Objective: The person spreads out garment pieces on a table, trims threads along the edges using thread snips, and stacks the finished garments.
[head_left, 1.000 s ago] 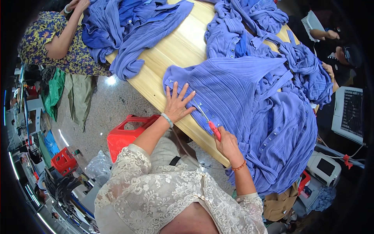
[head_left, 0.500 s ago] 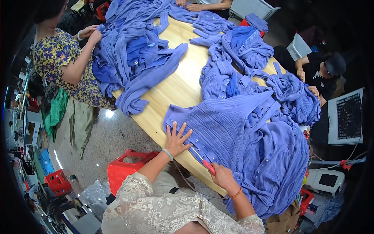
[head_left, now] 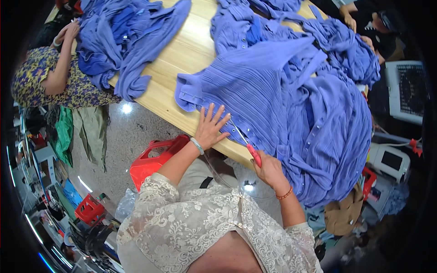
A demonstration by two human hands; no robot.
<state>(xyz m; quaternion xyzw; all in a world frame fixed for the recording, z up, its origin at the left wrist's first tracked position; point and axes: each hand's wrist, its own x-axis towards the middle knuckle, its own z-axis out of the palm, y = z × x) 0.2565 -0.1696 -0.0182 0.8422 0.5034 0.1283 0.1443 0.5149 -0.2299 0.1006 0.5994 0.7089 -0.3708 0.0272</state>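
A purple-blue pleated garment (head_left: pixel 250 82) lies spread over the near edge of the table. Fingers spread, my left hand (head_left: pixel 211 128) rests flat at the garment's button band (head_left: pixel 240 130), partly over the table edge. My right hand (head_left: pixel 270 169) is closed round the red handle of a tool (head_left: pixel 255 157) with a long thin metal shaft. The shaft points away and to the left, over the button band beside my left fingers. Its exact tip is hard to make out. The collar end (head_left: pixel 191 93) lies beyond my left hand.
More purple-blue garments (head_left: pixel 337 127) pile up at the right of the wooden table (head_left: pixel 168 68), and another heap (head_left: pixel 120 41) lies far left. A person in a flowered top (head_left: pixel 59 77) works there; another person's hand (head_left: pixel 349 22) is far right. A red plastic stool (head_left: pixel 154 157) stands below the table edge.
The view has shifted, so the table sits higher in it. My left hand has moved a little along the button band toward the tool. My right hand keeps hold of the red-handled tool.
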